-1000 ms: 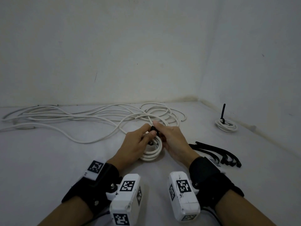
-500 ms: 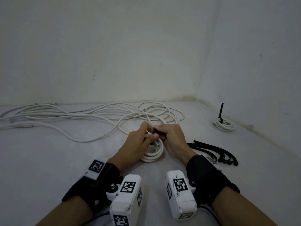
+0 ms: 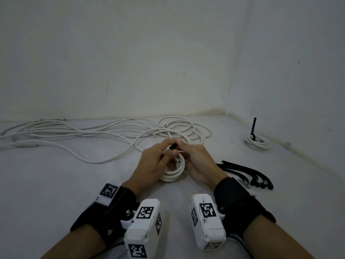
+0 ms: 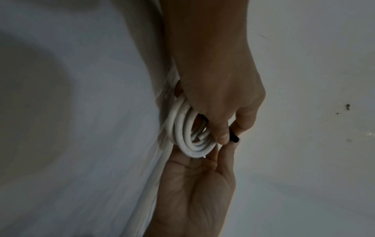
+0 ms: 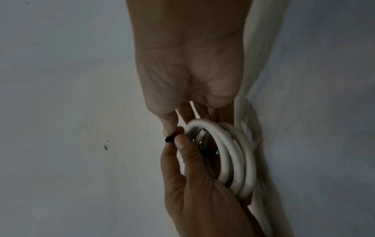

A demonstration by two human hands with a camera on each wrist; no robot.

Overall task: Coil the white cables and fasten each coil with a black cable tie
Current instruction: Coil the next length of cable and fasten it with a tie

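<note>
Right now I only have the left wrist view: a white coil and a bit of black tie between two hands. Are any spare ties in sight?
Observer: Yes. The head view shows a bundle of spare black ties lying on the surface just beside the right hand.
Operator: Is any coil finished?
Observer: One small tied coil sits near the right wall, with its tie end sticking up.
Operator: And is there cable left to coil?
Observer: A long loose white cable sprawls along the back wall, mostly to the left.
</note>
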